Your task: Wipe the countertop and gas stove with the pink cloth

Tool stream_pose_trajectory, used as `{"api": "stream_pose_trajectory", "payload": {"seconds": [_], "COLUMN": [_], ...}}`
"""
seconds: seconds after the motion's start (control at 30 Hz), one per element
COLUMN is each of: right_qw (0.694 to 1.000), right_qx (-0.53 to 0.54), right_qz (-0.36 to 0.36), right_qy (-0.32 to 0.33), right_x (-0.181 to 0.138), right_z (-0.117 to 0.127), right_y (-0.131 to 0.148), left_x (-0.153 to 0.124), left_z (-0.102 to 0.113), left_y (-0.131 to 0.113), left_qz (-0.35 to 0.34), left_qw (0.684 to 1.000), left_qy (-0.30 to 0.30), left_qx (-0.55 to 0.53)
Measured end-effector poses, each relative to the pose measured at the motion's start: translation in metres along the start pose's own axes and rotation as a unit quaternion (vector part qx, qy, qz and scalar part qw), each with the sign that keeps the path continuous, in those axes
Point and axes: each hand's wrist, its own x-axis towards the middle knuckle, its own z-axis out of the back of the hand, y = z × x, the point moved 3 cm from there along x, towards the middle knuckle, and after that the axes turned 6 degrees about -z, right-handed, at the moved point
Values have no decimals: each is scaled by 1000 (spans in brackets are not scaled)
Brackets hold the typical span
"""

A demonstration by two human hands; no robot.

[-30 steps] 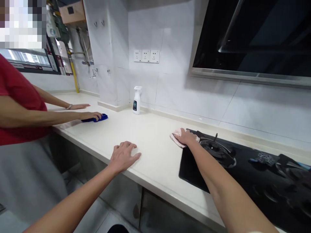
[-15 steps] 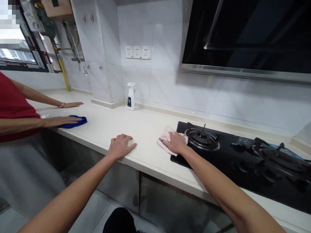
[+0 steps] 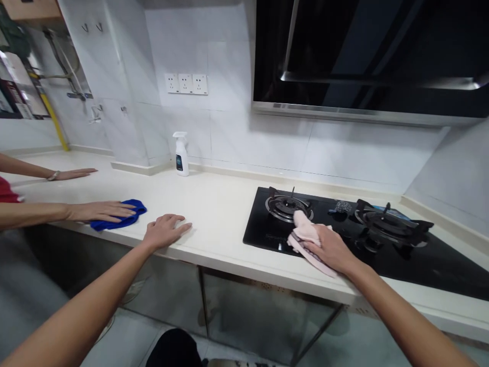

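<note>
My right hand point(image 3: 331, 248) is closed on a pale pink cloth point(image 3: 306, 235), which lies over the front edge of the black gas stove point(image 3: 263, 232). Part of the cloth reaches up beside the left burner point(image 3: 287, 205), and a fold hangs toward the counter's front. On the cream countertop point(image 3: 217, 204), left of the stove, my left hand point(image 3: 164, 232) rests with its fingers apart and nothing in it. The cloth's underside and some of my right fingertips are hidden.
At the left a co-worker's hand point(image 3: 101, 210) presses a blue cloth point(image 3: 133, 216) on the counter, close to my left hand. A white spray bottle point(image 3: 182, 155) stands by the wall. A steel-wool scourer point(image 3: 343, 206) lies between the burners. The range hood point(image 3: 355, 61) overhangs the stove.
My right hand has carried the pink cloth rightward from the stove's left edge onto its front. The co-worker's blue cloth has slid nearer my left hand. The view has turned right.
</note>
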Motion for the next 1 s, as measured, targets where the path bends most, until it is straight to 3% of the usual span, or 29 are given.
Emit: {"api": "stream_pose_trajectory", "payload": {"seconds": [0.07, 0.13, 0.2, 0.3, 0.43, 0.5, 0.57, 0.67, 0.77, 0.87, 1.0], "right_qw": [999, 997, 995, 995, 994, 991, 987, 985, 991, 998, 995], "right_qx": [-24, -57, -73, -33, 62, 87, 95, 96, 86, 52, -28], "right_qz": [4, -15, -58, -80, 23, 84, 123, 131, 95, 30, -94], "right_qy": [-27, -50, -35, 44, 81, 63, 52, 61, 48, 11, -36], "right_x": [-19, -31, -32, -19, 2, 7, 8, 2, -16, -49, -106], "right_z": [1, -1, -5, -13, -24, -27, -27, -18, -3, 14, 42], "right_y": [-18, -17, 2, 54, 132, 152, 155, 132, 90, 36, -57], "left_x": [4, 6, 6, 4, -5, -8, -8, -6, -3, -4, -6], "left_z": [-1, -1, 0, 0, -8, -16, -22, -25, -24, -23, -24], "left_y": [2, -1, -12, -46, -100, -113, -117, -114, -111, -112, -113], "left_qz": [10, 15, 21, -16, -112, -122, -124, -123, -118, -116, -125], "left_qw": [1000, 1000, 999, 998, 991, 991, 992, 992, 992, 993, 991], "left_qy": [7, 3, -7, -49, -71, -46, -35, -30, -19, -17, -13], "left_qx": [0, 11, 24, 35, 23, 16, 16, 20, 29, 31, 33]}}
